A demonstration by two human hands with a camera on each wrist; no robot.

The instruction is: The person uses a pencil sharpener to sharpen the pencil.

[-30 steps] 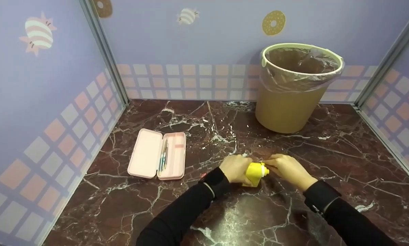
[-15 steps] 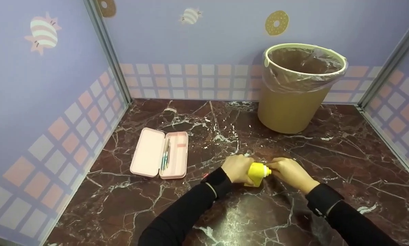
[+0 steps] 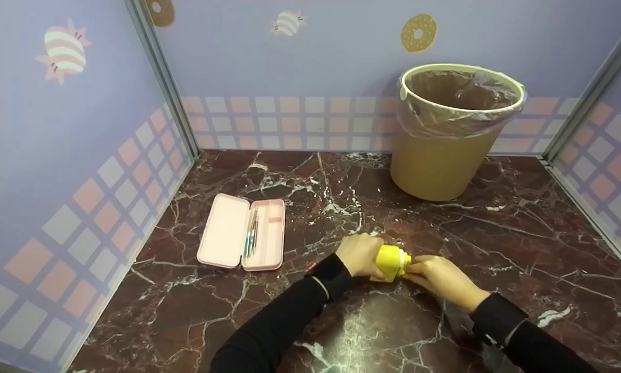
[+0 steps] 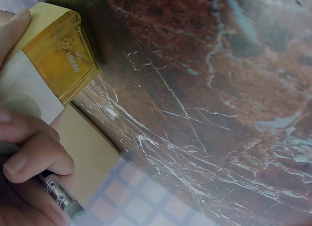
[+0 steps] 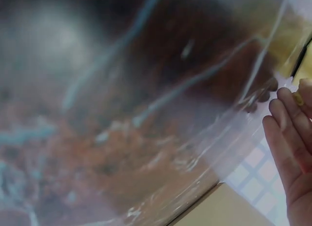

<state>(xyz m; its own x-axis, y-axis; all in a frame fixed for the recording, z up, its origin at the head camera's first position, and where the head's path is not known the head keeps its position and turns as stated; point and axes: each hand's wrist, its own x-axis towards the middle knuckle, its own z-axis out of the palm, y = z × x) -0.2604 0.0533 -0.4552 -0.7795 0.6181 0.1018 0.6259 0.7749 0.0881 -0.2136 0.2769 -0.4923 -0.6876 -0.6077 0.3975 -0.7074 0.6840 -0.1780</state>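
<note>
**Yellow sharpener (image 3: pixel 388 261) between both hands, crank (image 3: pixel 408 258) end facing right**

Far left: pink pencil case (image 3: pixel 223 230) lies open on the marble surface (image 3: pixel 186 311), slim pencils (image 3: pixel 251 235) lengthwise in its tray, next to the hinge.

Next, left hand (image 3: pixel 361 255): fingers curled round the sharpener body. Left wrist view: pencil (image 4: pixel 61 194) under those fingers, eraser end sticking out; can't tell if its other end is in the sharpener.

Sharpener: near the front middle of the surface. Body-to-crank axis runs roughly left-right, crank end right. Left hand hides part of the body.

Right hand (image 3: pixel 445 277): thumb and fingers pinch the crank; other fingers bunched side by side.

Behind, right: tan bin (image 3: pixel 440 166), clear liner (image 3: pixel 455 126) over the rim.
</note>
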